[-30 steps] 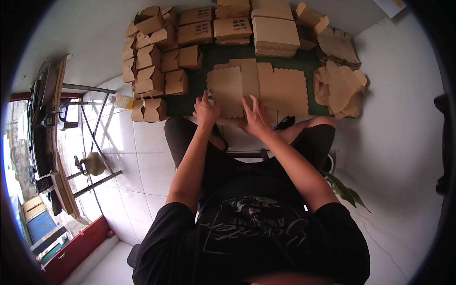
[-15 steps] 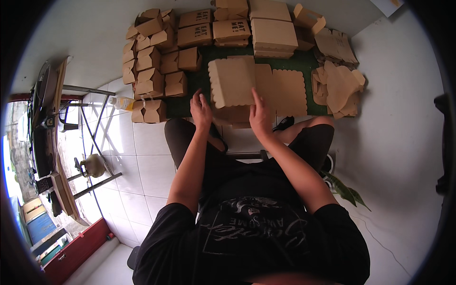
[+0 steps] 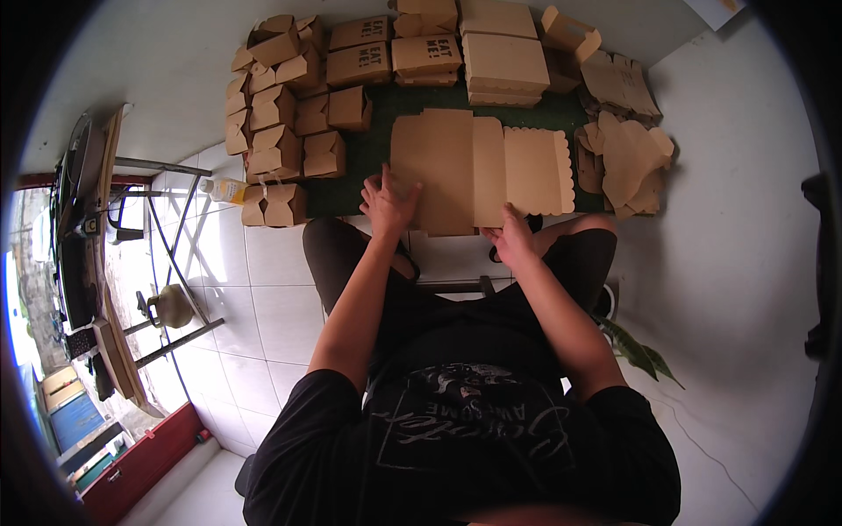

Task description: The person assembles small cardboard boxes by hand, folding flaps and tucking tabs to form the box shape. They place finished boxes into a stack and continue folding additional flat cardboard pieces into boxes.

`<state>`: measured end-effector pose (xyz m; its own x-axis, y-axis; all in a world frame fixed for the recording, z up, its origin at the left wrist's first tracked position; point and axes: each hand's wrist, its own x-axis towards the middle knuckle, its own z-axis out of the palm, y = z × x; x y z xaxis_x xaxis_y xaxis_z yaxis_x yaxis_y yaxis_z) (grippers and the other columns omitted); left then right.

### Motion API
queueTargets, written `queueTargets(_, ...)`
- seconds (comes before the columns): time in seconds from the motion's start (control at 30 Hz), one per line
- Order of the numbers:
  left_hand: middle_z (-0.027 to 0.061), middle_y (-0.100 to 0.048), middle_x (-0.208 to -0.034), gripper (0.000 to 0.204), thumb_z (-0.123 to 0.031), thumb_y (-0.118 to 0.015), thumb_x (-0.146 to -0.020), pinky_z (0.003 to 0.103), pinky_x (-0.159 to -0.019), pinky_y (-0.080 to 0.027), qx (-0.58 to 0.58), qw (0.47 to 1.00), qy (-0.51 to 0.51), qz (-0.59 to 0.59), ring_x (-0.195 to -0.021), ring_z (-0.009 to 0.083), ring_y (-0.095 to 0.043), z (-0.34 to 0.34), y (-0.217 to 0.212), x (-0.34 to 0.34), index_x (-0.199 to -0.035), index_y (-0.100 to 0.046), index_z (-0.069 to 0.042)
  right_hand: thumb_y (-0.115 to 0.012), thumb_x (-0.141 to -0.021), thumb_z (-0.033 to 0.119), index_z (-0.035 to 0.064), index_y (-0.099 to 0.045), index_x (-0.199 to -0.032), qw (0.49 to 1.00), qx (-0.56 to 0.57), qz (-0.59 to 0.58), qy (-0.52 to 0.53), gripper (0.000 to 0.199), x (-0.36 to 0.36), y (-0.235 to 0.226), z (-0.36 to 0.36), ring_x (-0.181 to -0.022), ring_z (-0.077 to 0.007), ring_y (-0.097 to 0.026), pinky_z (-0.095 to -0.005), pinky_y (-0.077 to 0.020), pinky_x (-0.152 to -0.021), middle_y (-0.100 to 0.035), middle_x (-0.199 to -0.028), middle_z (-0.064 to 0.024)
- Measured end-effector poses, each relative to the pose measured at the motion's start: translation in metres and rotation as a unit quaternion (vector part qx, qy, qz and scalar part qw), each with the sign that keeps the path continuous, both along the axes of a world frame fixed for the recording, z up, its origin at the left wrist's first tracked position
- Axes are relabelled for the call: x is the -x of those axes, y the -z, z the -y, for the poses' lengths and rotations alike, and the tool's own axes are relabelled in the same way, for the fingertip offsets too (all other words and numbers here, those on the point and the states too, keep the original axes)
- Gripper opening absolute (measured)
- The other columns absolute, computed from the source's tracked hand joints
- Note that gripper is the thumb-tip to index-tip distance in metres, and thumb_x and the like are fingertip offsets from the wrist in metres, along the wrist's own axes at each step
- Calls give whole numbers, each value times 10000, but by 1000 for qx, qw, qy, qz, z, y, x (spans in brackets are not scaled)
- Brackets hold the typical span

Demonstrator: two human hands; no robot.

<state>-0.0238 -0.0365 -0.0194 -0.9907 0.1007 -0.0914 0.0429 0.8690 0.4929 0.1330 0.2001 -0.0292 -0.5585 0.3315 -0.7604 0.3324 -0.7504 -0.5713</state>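
Brown flat cardboard box blank with scalloped edges (image 3: 478, 171) lies on the dark green mat (image 3: 377, 149) on the floor, at twelve o'clock from the seated person's knees. Left hand (image 3: 388, 202) rests on the blank's left panel, fingers spread, seemingly to pin it flat. Right hand (image 3: 510, 238) grips the near edge at five o'clock, pinching the card, likely to fold it. Folded brown cardboard boxes (image 3: 281, 114) sit stacked at ten o'clock, within easy reach.
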Motion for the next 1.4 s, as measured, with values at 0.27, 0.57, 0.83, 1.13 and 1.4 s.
queueTargets(0.27, 184, -503, -1567, 1049, -613, -909, -840, 666, -1125, -389, 33, 999, 4, -1, -1464, 432, -463, -16, -4, -1, -1694, -518, -144, -604, -1214, 379, 146, -526, -1504, 999, -46, -14, 12, 380, -7, 17, -19, -1197, -241, -711, -481, -624, -974, -670, -1398, -62)
queueTargets(0.57, 182, -502, -1573, 984, -601, -874, -886, 662, -1130, -396, 38, 999, -1, -17, -1452, 442, -463, -19, -2, -7, -1685, -523, -147, -664, -1196, 309, 149, -562, -1441, 996, -85, -29, 21, 310, -6, 11, -12, -1162, -211, -710, -476, -615, -939, -685, -1352, -49)
queueTargets(0.83, 191, -553, -1529, 859, -596, -827, -950, 685, -1164, -369, -60, 998, -36, 6, -1453, 437, -467, -13, 7, -3, -1622, -577, -121, -610, -1220, 272, 111, -624, -1403, 997, -30, -62, 44, 244, -7, 6, -11, -1173, -214, -716, -445, -622, -950, -702, -1337, -64)
queueTargets(1.13, 217, -821, -1180, 780, -402, -974, -814, 465, -944, -654, -224, 973, -36, 34, -1105, 381, -826, -5, -24, 13, -1442, -666, -56, -593, -1205, 386, -41, -638, -1393, 937, -158, 100, -295, 469, -2, -33, -26, -841, -290, -843, -370, -698, -720, -819, -1078, -172)
queueTargets(1.4, 196, -797, -1354, 817, -274, -899, -810, 458, -1057, -619, -245, 968, -23, 60, -1268, 388, -777, 0, -20, 19, -1557, -605, -120, -615, -1173, 312, -2, -709, -1367, 723, -386, 40, -571, 381, 31, -65, -38, -822, -315, -850, -422, -694, -789, -850, -994, -170)
